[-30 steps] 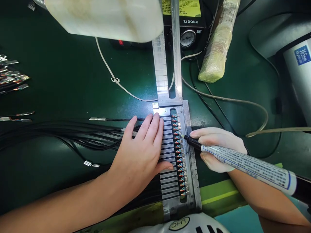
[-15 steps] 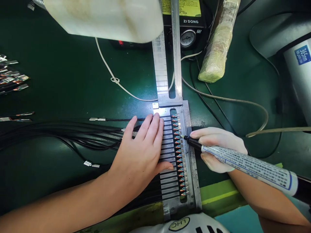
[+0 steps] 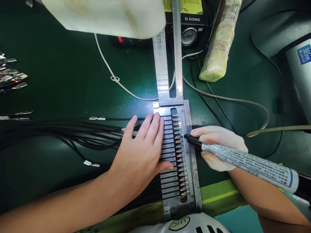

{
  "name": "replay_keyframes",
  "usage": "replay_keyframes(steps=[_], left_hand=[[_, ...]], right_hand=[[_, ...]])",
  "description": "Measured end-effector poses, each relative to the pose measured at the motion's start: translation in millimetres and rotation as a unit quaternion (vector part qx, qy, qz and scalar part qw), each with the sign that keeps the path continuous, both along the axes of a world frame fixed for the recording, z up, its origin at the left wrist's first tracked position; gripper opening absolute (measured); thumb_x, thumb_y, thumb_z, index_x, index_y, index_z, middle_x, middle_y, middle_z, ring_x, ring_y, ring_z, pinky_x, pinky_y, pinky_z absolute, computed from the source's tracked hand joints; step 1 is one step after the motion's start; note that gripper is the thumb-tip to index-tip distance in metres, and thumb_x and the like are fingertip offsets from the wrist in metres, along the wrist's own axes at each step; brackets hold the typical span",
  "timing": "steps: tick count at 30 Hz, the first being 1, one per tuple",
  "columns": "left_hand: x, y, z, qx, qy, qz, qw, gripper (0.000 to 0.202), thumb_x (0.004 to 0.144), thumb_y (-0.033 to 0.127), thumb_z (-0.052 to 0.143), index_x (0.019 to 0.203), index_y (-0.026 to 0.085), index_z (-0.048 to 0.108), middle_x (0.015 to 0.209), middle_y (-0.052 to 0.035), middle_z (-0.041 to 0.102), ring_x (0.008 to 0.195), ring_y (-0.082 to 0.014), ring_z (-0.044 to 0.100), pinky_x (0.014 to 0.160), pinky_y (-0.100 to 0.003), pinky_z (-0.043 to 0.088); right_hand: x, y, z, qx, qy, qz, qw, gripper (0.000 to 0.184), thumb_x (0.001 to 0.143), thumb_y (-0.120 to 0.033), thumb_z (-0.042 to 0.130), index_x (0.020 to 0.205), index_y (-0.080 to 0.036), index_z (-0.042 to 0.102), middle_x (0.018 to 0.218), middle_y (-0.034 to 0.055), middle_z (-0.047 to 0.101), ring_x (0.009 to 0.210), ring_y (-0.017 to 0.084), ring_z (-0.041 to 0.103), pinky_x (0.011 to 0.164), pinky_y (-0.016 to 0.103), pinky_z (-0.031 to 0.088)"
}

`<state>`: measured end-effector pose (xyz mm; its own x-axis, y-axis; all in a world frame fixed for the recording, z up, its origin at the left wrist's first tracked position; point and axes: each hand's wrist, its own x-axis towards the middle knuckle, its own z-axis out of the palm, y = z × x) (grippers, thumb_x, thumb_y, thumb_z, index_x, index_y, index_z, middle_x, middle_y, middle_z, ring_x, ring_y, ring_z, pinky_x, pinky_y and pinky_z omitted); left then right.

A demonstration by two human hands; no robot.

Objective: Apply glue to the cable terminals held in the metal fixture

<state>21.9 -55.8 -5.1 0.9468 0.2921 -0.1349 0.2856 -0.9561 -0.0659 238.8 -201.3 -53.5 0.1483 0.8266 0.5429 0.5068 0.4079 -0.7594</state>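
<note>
My left hand [image 3: 141, 145], bare, lies flat with fingers spread over the black cables [image 3: 102, 129] and the left side of a slotted metal fixture [image 3: 191, 168]. Cable ends with small connectors and coloured wires [image 3: 180, 156] line up in a row along the fixture's slot. In white finger covers or a glove, my right hand [image 3: 221, 147] is closed round a thick marker-type pen [image 3: 250, 165] with a printed white barrel. Its pale tip is at the connectors in the upper part of the row; whether it touches them I cannot tell.
A white lamp head [image 3: 104, 16] hangs over the top. Behind it stands a black box with a gauge [image 3: 189, 36]. A wrapped roll [image 3: 216, 58], a silver 365nm device [image 3: 298, 74] and a thin hose [image 3: 230, 98] lie to the right. More metal-tipped cables [image 3: 12, 76] lie left.
The camera view has shifted very slightly. My left hand stays in place, and the pen tip has moved only a tiny bit, if at all.
</note>
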Motion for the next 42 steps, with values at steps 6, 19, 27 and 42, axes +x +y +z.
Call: replay_keyframes(steps=[6, 19, 27, 42], left_hand=[[-0.8, 0.2, -0.3, -0.001, -0.005, -0.001, 1.000, 0.119, 0.075, 0.076, 0.078, 0.154, -0.006, 0.046, 0.162, -0.0250, 0.038, 0.151, -0.0407, 0.038, 0.124, -0.061, 0.027], [-1.3, 0.4, -2.2, 0.005, -0.015, -0.004, 1.000, 0.121, 0.073, 0.077, 0.079, 0.154, -0.006, 0.046, 0.162, -0.0256, 0.039, 0.150, -0.0411, 0.039, 0.123, -0.061, 0.029], [-2.0, 0.3, -1.7, 0.001, -0.024, -0.009, 1.000, 0.115, 0.076, 0.072, 0.079, 0.153, -0.008, 0.046, 0.161, -0.0265, 0.040, 0.149, -0.0416, 0.040, 0.122, -0.062, 0.029], [-1.6, 0.7, -2.8, -0.002, -0.022, -0.007, 1.000, 0.113, 0.077, 0.069, 0.079, 0.153, -0.007, 0.046, 0.161, -0.0265, 0.040, 0.149, -0.0416, 0.039, 0.122, -0.062, 0.029]], right_hand=[[-1.4, 0.7, 0.1, 0.008, -0.002, -0.001, 1.000, 0.042, 0.074, -0.006, 0.077, 0.115, -0.012, 0.069, 0.116, 0.0151, 0.074, 0.103, 0.026, 0.075, 0.087, 0.039, 0.065], [-7.7, -5.3, 8.4, 0.038, 0.003, -0.017, 0.999, 0.033, 0.078, -0.016, 0.078, 0.109, -0.010, 0.070, 0.112, 0.0157, 0.075, 0.101, 0.025, 0.075, 0.081, 0.036, 0.065], [-4.8, -3.3, 3.3, 0.014, -0.021, 0.010, 1.000, 0.031, 0.078, -0.015, 0.079, 0.107, -0.012, 0.070, 0.111, 0.0168, 0.074, 0.096, 0.026, 0.075, 0.075, 0.037, 0.065], [-4.7, -2.8, 3.4, 0.025, -0.008, 0.008, 1.000, 0.031, 0.076, -0.011, 0.078, 0.106, -0.008, 0.071, 0.110, 0.0185, 0.074, 0.096, 0.026, 0.075, 0.075, 0.039, 0.066]])
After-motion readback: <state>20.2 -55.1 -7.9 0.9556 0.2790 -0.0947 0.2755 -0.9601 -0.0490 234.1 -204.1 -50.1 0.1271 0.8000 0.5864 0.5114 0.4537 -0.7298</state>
